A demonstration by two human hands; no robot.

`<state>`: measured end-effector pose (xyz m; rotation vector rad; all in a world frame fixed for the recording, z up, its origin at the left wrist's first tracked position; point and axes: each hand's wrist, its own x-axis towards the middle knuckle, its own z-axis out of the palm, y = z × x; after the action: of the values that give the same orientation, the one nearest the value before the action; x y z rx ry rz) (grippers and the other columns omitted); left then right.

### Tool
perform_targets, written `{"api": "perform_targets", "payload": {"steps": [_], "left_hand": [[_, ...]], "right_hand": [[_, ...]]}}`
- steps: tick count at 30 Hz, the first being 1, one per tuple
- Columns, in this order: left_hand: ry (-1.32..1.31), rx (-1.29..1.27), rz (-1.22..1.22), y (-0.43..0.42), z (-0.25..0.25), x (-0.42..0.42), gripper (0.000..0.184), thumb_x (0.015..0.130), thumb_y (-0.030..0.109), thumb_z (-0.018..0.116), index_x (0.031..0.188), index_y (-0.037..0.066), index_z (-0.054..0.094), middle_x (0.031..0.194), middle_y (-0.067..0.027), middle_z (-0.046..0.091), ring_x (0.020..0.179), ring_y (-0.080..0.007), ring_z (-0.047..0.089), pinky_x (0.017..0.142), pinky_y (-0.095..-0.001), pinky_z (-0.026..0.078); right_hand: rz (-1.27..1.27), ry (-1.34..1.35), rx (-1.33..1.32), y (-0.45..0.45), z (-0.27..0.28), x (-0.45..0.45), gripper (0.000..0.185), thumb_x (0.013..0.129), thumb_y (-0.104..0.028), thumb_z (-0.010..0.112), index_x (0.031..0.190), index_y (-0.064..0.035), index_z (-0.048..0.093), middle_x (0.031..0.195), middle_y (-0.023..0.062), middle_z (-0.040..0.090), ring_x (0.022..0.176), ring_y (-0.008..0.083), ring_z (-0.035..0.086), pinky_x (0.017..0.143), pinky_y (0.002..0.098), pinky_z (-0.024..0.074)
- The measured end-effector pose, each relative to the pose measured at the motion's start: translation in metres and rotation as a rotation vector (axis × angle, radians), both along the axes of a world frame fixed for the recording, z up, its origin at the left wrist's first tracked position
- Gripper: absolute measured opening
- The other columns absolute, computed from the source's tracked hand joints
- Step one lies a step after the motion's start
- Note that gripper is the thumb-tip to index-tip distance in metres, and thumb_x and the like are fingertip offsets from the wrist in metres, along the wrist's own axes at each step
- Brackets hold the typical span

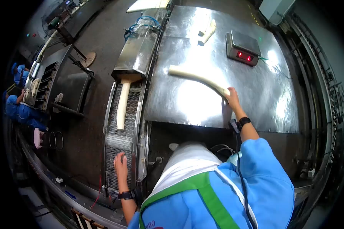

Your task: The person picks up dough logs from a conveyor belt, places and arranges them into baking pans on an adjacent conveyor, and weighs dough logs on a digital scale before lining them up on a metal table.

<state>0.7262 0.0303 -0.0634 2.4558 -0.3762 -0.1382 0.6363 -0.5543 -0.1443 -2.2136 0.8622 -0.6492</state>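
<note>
My right hand [233, 98] is closed around the near end of a long, pale, dough-like roll [197, 77], which lies slightly curved across the steel table. Over the metal mesh belt [120, 144] on the left, my left hand [120, 165] is held with its fingers loosely bent and a little apart, nothing seen in them. Farther up that belt, a second pale roll [122, 105] sticks out from beneath a steel housing [133, 57]. It lies lengthwise on the mesh, apart from my left hand.
Two short pale pieces [207, 33] lie at the back of the steel table [168, 99]. A scale [244, 47] with red digits stands at the table's back right. Blue hoses [143, 23] sit atop the housing. Co-workers in blue [19, 108] are at the far left.
</note>
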Motion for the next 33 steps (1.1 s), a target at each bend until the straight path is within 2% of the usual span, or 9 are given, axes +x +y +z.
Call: {"api": "perform_targets", "payload": {"steps": [2, 6, 9, 13, 17, 25, 29, 30, 33], "left_hand": [[0.019, 0.027, -0.005, -0.004, 0.000, 0.011, 0.033, 0.079, 0.017, 0.046, 0.109, 0.003, 0.043, 0.109, -0.0145, 0.044, 0.102, -0.0302, 0.039, 0.088, -0.0377, 0.027], [-0.144, 0.195, 0.156, -0.018, -0.026, 0.044, 0.047, 0.075, 0.022, 0.050, 0.117, 0.006, 0.036, 0.116, -0.0135, 0.039, 0.106, -0.0325, 0.035, 0.089, -0.0409, 0.027], [-0.158, 0.294, 0.182, -0.028, -0.015, 0.061, 0.053, 0.074, 0.026, 0.052, 0.120, 0.009, 0.032, 0.118, -0.0133, 0.037, 0.108, -0.0323, 0.034, 0.088, -0.0456, 0.027], [-0.193, 0.370, 0.132, -0.041, -0.028, 0.089, 0.055, 0.073, 0.027, 0.054, 0.120, 0.010, 0.032, 0.116, -0.0135, 0.038, 0.107, -0.0318, 0.035, 0.086, -0.0477, 0.028], [-0.210, 0.359, 0.172, -0.052, -0.031, 0.098, 0.059, 0.070, 0.023, 0.058, 0.120, 0.011, 0.031, 0.110, -0.0149, 0.041, 0.104, -0.0319, 0.038, 0.084, -0.0478, 0.030], [-0.176, 0.366, 0.124, -0.016, -0.026, 0.071, 0.063, 0.066, 0.013, 0.061, 0.120, 0.010, 0.029, 0.108, -0.0176, 0.042, 0.101, -0.0333, 0.040, 0.081, -0.0433, 0.036], [-0.136, 0.502, 0.158, -0.007, -0.022, 0.066, 0.064, 0.064, 0.018, 0.063, 0.119, 0.008, 0.031, 0.110, -0.0178, 0.041, 0.102, -0.0350, 0.039, 0.082, -0.0457, 0.034], [-0.067, 0.462, 0.196, -0.003, -0.027, 0.069, 0.064, 0.063, 0.021, 0.063, 0.118, 0.007, 0.032, 0.111, -0.0180, 0.041, 0.102, -0.0354, 0.039, 0.082, -0.0471, 0.034], [-0.013, 0.391, 0.233, -0.004, -0.036, 0.075, 0.060, 0.064, 0.021, 0.063, 0.115, 0.007, 0.034, 0.109, -0.0181, 0.041, 0.102, -0.0355, 0.039, 0.083, -0.0475, 0.034]], "right_hand": [[-0.005, -0.023, 0.267, 0.006, 0.008, -0.002, 0.046, 0.067, -0.005, 0.050, 0.111, -0.0033, 0.040, 0.102, 0.0225, 0.046, 0.095, 0.0331, 0.045, 0.084, 0.0351, 0.0361], [0.069, -0.071, 0.144, 0.022, 0.002, -0.011, 0.066, 0.065, -0.006, 0.053, 0.124, -0.0033, 0.025, 0.116, 0.0239, 0.035, 0.108, 0.0334, 0.035, 0.091, 0.0345, 0.0308], [0.064, -0.070, 0.176, 0.063, -0.002, -0.043, 0.067, 0.063, -0.008, 0.056, 0.123, -0.0012, 0.026, 0.115, 0.0245, 0.036, 0.109, 0.0333, 0.035, 0.091, 0.0345, 0.0302], [0.225, 0.173, -0.063, 0.080, -0.012, -0.068, 0.062, 0.062, -0.015, 0.062, 0.116, 0.0004, 0.035, 0.114, 0.0220, 0.038, 0.108, 0.0341, 0.036, 0.092, 0.0369, 0.0298], [0.226, 0.206, 0.016, 0.077, -0.002, -0.068, 0.059, 0.064, -0.020, 0.062, 0.115, -0.0015, 0.037, 0.121, 0.0223, 0.033, 0.115, 0.0334, 0.029, 0.096, 0.0363, 0.0251], [0.260, 0.298, 0.010, 0.071, 0.010, -0.063, 0.058, 0.063, -0.023, 0.062, 0.113, -0.0045, 0.041, 0.122, 0.0245, 0.031, 0.114, 0.0358, 0.029, 0.095, 0.0371, 0.0264], [0.321, 0.257, 0.017, 0.070, 0.022, -0.064, 0.051, 0.062, -0.022, 0.062, 0.107, -0.0032, 0.046, 0.115, 0.0226, 0.038, 0.106, 0.0352, 0.038, 0.091, 0.0371, 0.0316], [0.334, 0.223, -0.077, 0.068, 0.017, -0.063, 0.049, 0.062, -0.021, 0.061, 0.105, -0.0022, 0.047, 0.109, 0.0207, 0.043, 0.102, 0.0336, 0.042, 0.088, 0.0363, 0.0341], [0.454, 0.270, -0.003, 0.043, 0.014, -0.051, 0.049, 0.062, -0.023, 0.061, 0.105, -0.0015, 0.048, 0.107, 0.0199, 0.046, 0.102, 0.0322, 0.042, 0.088, 0.0354, 0.0347]]}}
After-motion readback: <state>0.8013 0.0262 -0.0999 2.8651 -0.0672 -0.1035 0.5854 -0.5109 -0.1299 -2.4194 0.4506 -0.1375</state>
